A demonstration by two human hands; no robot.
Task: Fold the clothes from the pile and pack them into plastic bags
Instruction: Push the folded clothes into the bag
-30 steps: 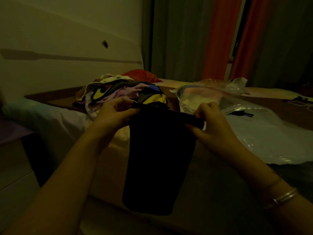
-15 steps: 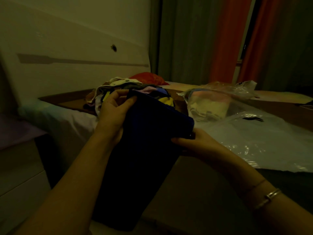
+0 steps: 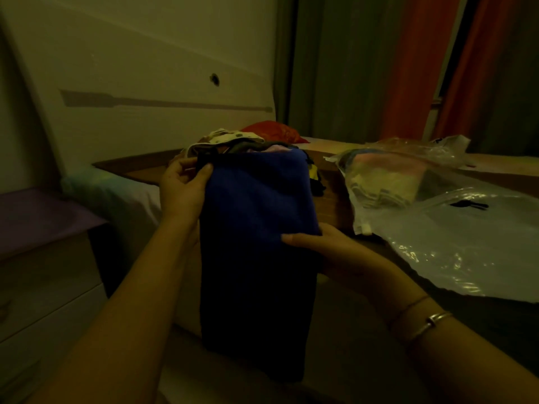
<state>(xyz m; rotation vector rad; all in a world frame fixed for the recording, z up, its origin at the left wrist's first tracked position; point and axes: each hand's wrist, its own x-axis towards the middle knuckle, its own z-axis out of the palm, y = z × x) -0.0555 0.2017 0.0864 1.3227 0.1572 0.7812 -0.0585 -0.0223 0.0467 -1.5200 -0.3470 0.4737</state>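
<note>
A dark blue garment (image 3: 256, 228) hangs lengthways in front of me in dim light. My left hand (image 3: 182, 189) pinches its top left corner between thumb and fingers. My right hand (image 3: 323, 246) grips its right edge lower down, thumb on the front and fingers behind the cloth. Behind the garment the pile of mixed clothes (image 3: 230, 141) lies on the bed. To the right a clear plastic bag (image 3: 385, 179) holds folded pale clothes, and an empty plastic bag (image 3: 455, 243) lies flat nearer me.
The bed (image 3: 329, 196) has a brown cover and a pale headboard (image 3: 145, 83) behind. A red item (image 3: 271, 131) lies beyond the pile. A low drawer unit (image 3: 38, 258) stands at the left. Grey and orange curtains (image 3: 408, 68) hang at the back right.
My right hand has slid from the garment's top edge down its right side. The garment's top has risen and now hides part of the pile. My view moved closer.
</note>
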